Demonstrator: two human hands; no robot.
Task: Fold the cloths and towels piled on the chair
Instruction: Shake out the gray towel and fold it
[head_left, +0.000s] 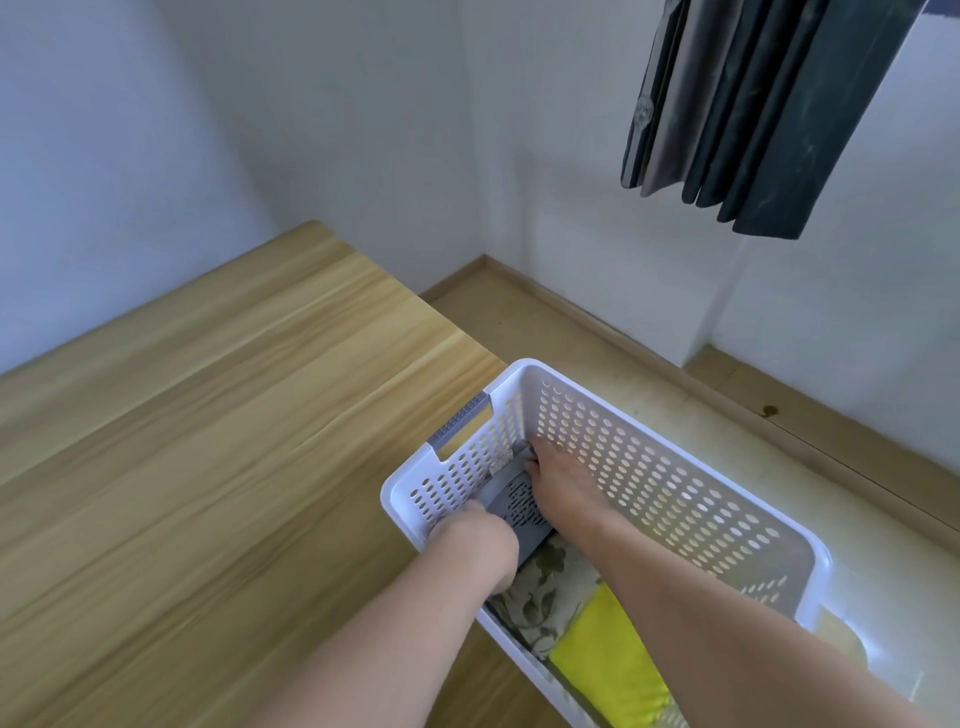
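Laying a grey cloth (517, 501) in the basket (649, 467)

I am pressing my left hand (480, 535) and right hand (558, 475) on it; grip unclear.

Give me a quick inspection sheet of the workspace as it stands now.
Surface: wooden table, bare where visible.
Job's things: grey cloth at the far end of the white perforated basket; floral cloth and yellow cloth nearer the camera.
Clutter: nothing seen.
Hands: left hand and right hand both on the grey cloth; grip cannot be told.
Cables: nothing seen.
Surroundings: white walls, wooden skirting, dark curtain upper right.
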